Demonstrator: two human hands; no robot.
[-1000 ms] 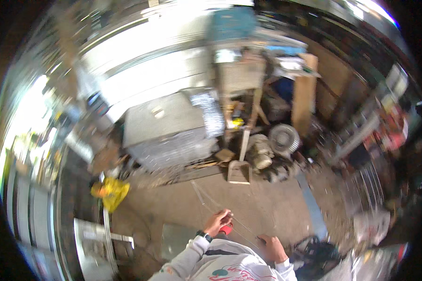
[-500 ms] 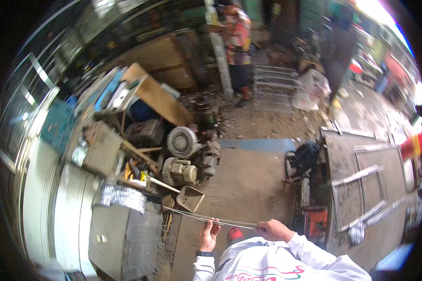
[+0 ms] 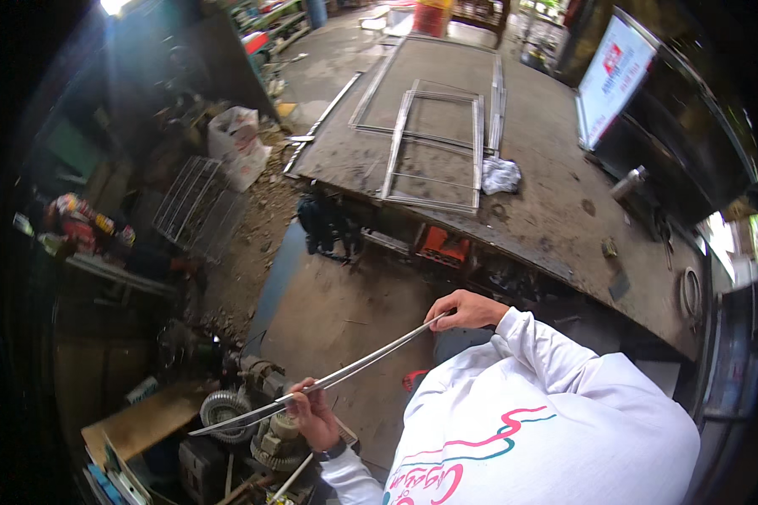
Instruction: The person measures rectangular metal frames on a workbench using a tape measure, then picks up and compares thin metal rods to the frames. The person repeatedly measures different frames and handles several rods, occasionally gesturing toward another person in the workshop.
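Two long, thin silvery strips (image 3: 375,355), seemingly metal, slant across the space in front of my body and lie close together. My right hand (image 3: 466,309) is closed on their upper right end in a pinch. Further along, my left hand (image 3: 313,418) has its fingers around the strips near the middle, with the free ends reaching past it to the lower left. Beyond my right hand stands a large worktable (image 3: 547,215), and on it rests a rectangular frame (image 3: 477,156) of thin metal bars. The strips touch neither table nor frame.
A crumpled whitish bundle (image 3: 501,175) lies beside the frame. Under the table edge is an orange-red box (image 3: 443,245). Motors and a round ribbed blower (image 3: 228,414) sit on the floor at lower left. A wire rack (image 3: 189,202) and another person (image 3: 84,223) are at far left.
My view has turned right toward the worktable. Both hands still hold the strips, which have swung with me and now slant up to the right.
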